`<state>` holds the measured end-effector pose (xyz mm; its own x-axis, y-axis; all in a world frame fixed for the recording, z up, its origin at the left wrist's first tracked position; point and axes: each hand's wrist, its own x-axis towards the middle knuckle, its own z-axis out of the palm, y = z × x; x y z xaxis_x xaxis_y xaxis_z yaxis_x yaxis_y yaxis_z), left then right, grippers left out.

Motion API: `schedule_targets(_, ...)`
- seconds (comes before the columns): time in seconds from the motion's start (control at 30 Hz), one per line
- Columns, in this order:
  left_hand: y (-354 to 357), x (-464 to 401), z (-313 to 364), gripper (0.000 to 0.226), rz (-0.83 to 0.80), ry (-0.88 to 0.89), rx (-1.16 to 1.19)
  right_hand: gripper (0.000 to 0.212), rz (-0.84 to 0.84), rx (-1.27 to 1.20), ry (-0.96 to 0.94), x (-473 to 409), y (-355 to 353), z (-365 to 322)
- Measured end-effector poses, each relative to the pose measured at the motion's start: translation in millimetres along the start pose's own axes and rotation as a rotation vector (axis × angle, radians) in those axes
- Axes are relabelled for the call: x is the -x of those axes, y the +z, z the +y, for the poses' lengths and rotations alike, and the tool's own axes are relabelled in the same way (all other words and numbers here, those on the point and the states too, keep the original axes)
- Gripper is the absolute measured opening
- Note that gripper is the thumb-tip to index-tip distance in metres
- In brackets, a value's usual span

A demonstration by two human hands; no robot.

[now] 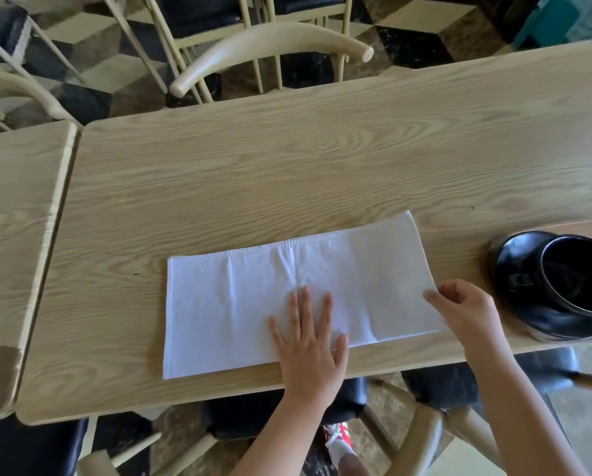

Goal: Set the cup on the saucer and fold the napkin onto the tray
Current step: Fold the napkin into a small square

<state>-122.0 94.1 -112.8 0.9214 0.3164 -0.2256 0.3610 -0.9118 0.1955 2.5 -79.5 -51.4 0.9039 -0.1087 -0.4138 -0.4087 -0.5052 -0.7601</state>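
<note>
Here, on the wooden tabletop [287,173], one white napkin [239,304] lies folded long, the left hand [310,341] presses it flat with fingers spread, the right hand [466,314] pinches its right edge, and one black cup [576,280] sits on one black saucer [514,269].

- I see a light wood-grain table [287,173], with a second matching table [16,214] butted against its left edge.
- Beyond it stand cream chairs [267,39] with dark seats.
- The floor [408,25] is patterned in black, cream and brown blocks.
- Daylight falls evenly.
</note>
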Motion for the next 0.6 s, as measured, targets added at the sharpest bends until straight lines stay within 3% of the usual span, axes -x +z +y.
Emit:
schedule_targets(0.17,-6,2,10,0.068,-0.055,-0.032,0.127,0.012,0.006,-0.12,-0.103,11,0,-19)
schedule_targets(0.23,-22,3,14,0.087,-0.079,-0.058,0.396,0.017,0.008,-0.128,-0.154,19,4,-29)
schedule_targets(0.27,-34,1,15,0.086,-0.09,-0.123,0.577,0.019,0.002,-0.123,-0.182,24,7,-36)
schedule_targets(0.4,-105,-35,15,0.027,-0.036,-0.393,1.285,0.023,-0.096,-0.06,-0.296,53,25,-61)
schedule_targets(0.5,-140,-65,1,0.015,-0.093,-0.291,1.225,0.014,-0.176,0.025,-0.389,75,46,-76)
schedule_targets(0.6,-151,-77,-22,0.015,-0.024,-0.213,1.099,0.007,-0.187,0.079,-0.483,92,69,-84)
